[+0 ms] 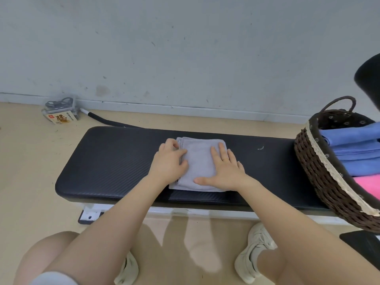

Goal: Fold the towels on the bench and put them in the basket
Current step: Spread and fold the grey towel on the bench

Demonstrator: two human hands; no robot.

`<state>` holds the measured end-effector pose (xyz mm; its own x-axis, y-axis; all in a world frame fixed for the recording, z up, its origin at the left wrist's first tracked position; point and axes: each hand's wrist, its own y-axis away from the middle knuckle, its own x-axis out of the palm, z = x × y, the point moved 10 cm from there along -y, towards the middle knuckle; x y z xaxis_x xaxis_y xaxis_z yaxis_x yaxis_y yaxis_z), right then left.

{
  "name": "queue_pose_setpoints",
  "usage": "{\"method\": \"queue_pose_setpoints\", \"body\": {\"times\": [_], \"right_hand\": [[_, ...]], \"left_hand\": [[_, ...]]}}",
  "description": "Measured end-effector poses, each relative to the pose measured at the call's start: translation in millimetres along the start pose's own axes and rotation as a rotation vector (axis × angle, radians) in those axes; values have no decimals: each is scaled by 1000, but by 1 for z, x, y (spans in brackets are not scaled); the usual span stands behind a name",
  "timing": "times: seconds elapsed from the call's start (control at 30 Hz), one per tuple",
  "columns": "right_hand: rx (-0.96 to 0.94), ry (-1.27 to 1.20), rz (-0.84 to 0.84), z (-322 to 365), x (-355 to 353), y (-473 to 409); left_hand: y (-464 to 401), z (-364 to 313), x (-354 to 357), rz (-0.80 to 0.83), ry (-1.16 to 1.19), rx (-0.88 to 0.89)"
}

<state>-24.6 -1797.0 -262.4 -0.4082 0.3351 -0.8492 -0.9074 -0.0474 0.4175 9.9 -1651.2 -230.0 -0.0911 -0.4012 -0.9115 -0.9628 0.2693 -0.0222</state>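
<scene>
A grey towel (pixel 198 161), folded into a small rectangle, lies in the middle of the black padded bench (pixel 115 161). My left hand (pixel 169 163) rests on the towel's left edge with its fingers bent over the folded layers. My right hand (pixel 225 168) lies flat on the towel's right half, fingers straight and thumb stretched along the near edge. At the bench's right end stands a dark wicker basket (pixel 320 177) with a lace trim. It holds folded blue towels (pixel 357 149) and a pink towel (pixel 370 186).
A grey wall stands close behind the bench. On the floor at the back left are a clear box with a label (pixel 60 112) and a black hose (pixel 104 120). A black rounded object (pixel 369 77) is at the right edge. My knees and shoes are below the bench.
</scene>
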Motion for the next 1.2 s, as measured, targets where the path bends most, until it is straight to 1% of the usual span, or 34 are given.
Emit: {"method": "queue_pose_setpoints", "body": {"times": [0.07,0.13,0.17,0.2,0.27,0.33,0.37,0.4,0.47,0.53,0.67,0.8,0.9,1.0,1.13,1.17,1.2], "right_hand": [[31,-210,-76,-10,-14,3],[97,-407,-224,-28,-30,6],[134,-435,-267,-34,-34,8],[169,-418,-270,-38,-35,11],[218,-416,-199,-42,-28,13],[249,-559,-91,-45,-13,13],[257,-649,-65,-47,-8,14],[265,-731,-69,-51,-8,13],[290,-867,-137,-66,-19,13],[306,-927,-189,-79,-30,16],[220,-839,-96,-70,-27,15],[241,-763,-82,-70,-33,14],[202,-616,-174,-66,-59,20],[95,-428,-265,-35,-81,28],[-40,-247,-229,14,-68,31],[-57,-225,-220,22,-64,32],[-69,-217,-214,28,-62,33]], "left_hand": [[2,-26,-13,-35,-151,122],[4,-47,-10,13,-260,236],[4,-50,-3,56,-325,261],[3,-48,6,115,-379,255],[2,-36,18,235,-400,167],[1,-24,22,302,-322,63],[1,-21,23,322,-290,41],[1,-22,25,335,-273,34],[1,-28,30,368,-244,45],[2,-37,36,392,-215,58],[-1,-51,43,375,-205,53],[1,-74,52,388,-146,89],[1,-83,57,422,-4,101],[-1,-82,58,402,82,107],[1,-88,44,335,263,180],[1,-83,41,335,329,163],[2,-73,41,347,442,111]]}}
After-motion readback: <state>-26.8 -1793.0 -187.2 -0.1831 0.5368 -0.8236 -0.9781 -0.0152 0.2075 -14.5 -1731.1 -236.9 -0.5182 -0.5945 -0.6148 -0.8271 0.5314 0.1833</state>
